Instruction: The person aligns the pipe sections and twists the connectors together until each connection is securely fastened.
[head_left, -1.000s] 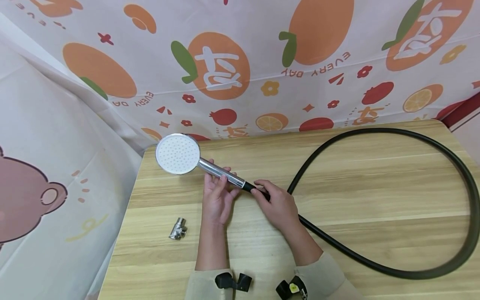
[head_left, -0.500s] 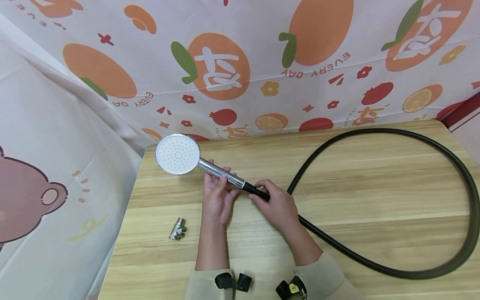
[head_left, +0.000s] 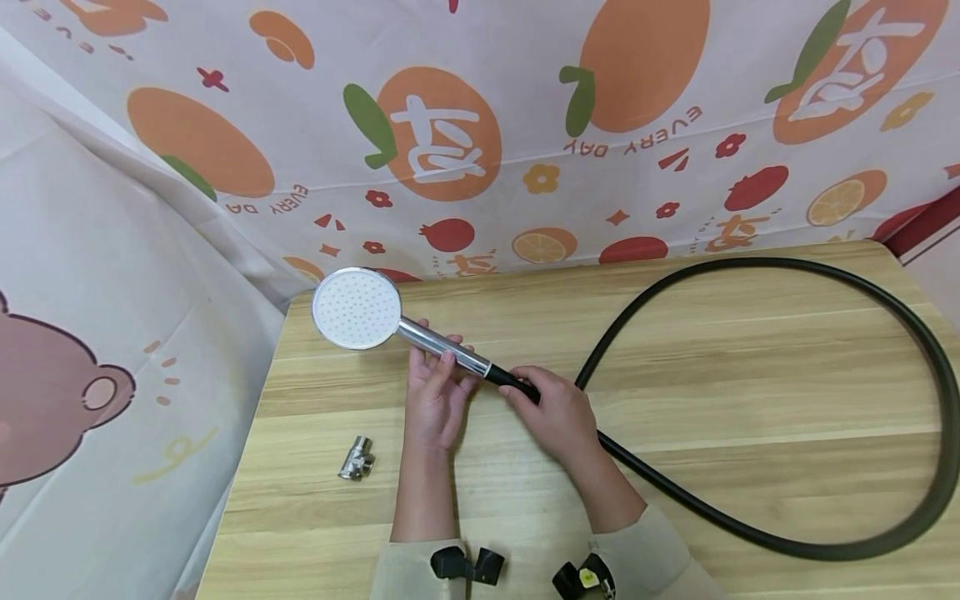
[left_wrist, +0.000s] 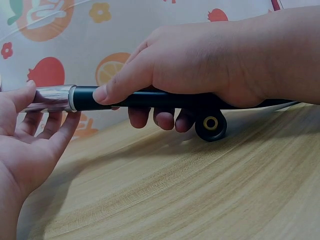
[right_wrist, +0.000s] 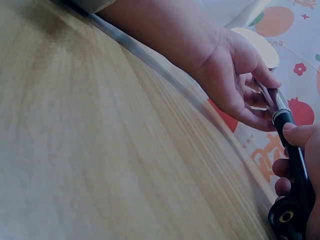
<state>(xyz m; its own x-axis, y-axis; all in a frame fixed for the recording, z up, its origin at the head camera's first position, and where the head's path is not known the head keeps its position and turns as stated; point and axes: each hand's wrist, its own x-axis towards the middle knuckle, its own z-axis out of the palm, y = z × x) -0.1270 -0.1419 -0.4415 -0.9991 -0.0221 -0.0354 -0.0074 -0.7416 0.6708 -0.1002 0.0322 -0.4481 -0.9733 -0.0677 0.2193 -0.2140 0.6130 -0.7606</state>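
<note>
A chrome shower head [head_left: 356, 308] with a round white spray face points to the back left in the head view. My left hand [head_left: 437, 408], palm up, holds its chrome handle [left_wrist: 52, 98] between thumb and fingers. Just behind, my right hand [head_left: 557, 414] grips the black hose fitting [head_left: 503, 378] that meets the handle's end. In the left wrist view the right thumb lies along the fitting, fingers curled beneath. A second hose end [left_wrist: 211, 134], with a brass-coloured ring, shows under that hand. The black hose [head_left: 757, 262] loops over the table to the right.
A small chrome valve fitting [head_left: 357, 458] lies on the wooden table [head_left: 315, 533], left of the left forearm. A fruit-printed cloth [head_left: 540, 200] hangs along the table's back edge. Another white cloth [head_left: 172, 275] hangs at the left.
The right hand's thumb and fingers have shifted slightly around the black fitting, and its index finger has lowered a little. The left hand and shower head have stayed in place.
</note>
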